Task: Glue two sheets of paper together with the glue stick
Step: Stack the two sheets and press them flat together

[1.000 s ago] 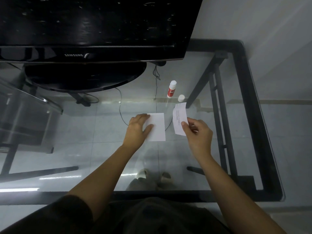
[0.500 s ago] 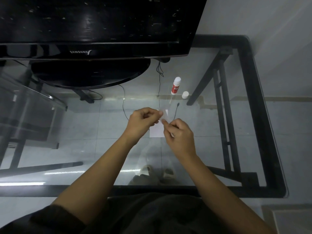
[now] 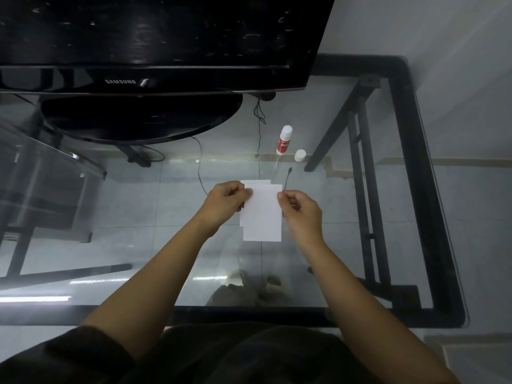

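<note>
Here the joining step is in hand: the top sheet [image 3: 263, 214] is held over the bottom sheet [image 3: 255, 183], which shows only as a strip past its far edge and a sliver along its left side, so the two are nearly but not exactly lined up. The left hand [image 3: 225, 200] pinches the top sheet's left edge near the far corner, thumb and fingers closed on the paper; the right hand [image 3: 300, 210] pinches the right edge the same way. Whether the top sheet already lies flat on the lower one or is held just above it cannot be told from this view. Both sheets are over the middle of the glass table [image 3: 360, 245], in front of the person. The glue stick [image 3: 284, 140] stands upright farther back, uncapped, with its cap [image 3: 300, 155] just beside it to the right; both are well apart from the hands, so gluing looks finished. The next move probably calls for squaring the edges, lowering the top sheet and pressing it flat, smoothing from one side so it does not wrinkle or slip.
</note>
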A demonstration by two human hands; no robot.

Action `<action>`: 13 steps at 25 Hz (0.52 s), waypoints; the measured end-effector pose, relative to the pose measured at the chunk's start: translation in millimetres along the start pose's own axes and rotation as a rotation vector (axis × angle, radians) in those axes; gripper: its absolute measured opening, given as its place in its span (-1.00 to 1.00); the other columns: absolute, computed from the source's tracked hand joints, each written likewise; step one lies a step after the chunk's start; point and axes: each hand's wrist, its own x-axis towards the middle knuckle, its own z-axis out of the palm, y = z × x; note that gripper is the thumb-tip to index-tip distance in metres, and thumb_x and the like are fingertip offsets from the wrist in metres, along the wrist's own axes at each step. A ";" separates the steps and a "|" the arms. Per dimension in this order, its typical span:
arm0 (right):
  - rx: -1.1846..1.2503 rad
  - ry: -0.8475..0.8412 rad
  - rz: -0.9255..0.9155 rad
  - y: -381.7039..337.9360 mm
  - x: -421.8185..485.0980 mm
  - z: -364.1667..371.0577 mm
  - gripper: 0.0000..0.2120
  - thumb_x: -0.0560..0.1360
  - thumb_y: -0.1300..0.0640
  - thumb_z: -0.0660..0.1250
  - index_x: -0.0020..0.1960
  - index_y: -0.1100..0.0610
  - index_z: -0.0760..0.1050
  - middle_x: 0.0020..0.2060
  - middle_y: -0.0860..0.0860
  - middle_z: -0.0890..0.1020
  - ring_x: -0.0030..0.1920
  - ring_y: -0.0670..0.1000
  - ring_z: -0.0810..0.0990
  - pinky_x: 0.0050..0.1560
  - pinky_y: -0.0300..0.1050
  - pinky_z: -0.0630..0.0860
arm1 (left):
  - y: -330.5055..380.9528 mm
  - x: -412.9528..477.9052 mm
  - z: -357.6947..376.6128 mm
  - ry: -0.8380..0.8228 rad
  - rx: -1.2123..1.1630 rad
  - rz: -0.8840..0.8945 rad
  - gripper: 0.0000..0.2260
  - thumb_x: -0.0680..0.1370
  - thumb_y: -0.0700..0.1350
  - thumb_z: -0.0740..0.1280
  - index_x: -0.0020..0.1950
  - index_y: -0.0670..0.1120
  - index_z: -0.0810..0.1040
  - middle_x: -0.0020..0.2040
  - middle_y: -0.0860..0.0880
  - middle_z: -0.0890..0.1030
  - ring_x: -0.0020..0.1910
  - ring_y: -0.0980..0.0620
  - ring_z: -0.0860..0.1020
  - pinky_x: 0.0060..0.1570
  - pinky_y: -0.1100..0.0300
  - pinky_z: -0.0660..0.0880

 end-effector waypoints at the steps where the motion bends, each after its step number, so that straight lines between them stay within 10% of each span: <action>1: -0.001 -0.002 0.003 3.4 1.9 1.7 -0.89 0.51 0.05 0.30 -0.03 0.06 0.54 -0.21 -0.15 0.57 -0.17 -0.13 0.56 -0.16 -0.40 0.44 | -4.9 1.7 3.3 0.037 0.001 -0.023 -0.82 0.54 -0.10 0.30 -0.20 -0.17 0.50 -0.23 -0.09 0.52 -0.24 0.01 0.49 -0.14 0.17 0.47; 13: -0.034 0.021 0.122 7.9 42.0 24.3 -0.85 0.45 0.04 0.38 -0.20 0.11 0.54 -0.31 -0.03 0.61 -0.26 -0.02 0.60 -0.17 -0.17 0.54 | -23.5 33.4 16.1 0.402 0.090 -0.026 -0.90 0.47 -0.13 0.41 -0.15 -0.14 0.54 -0.26 -0.08 0.58 -0.24 -0.04 0.55 -0.06 0.07 0.58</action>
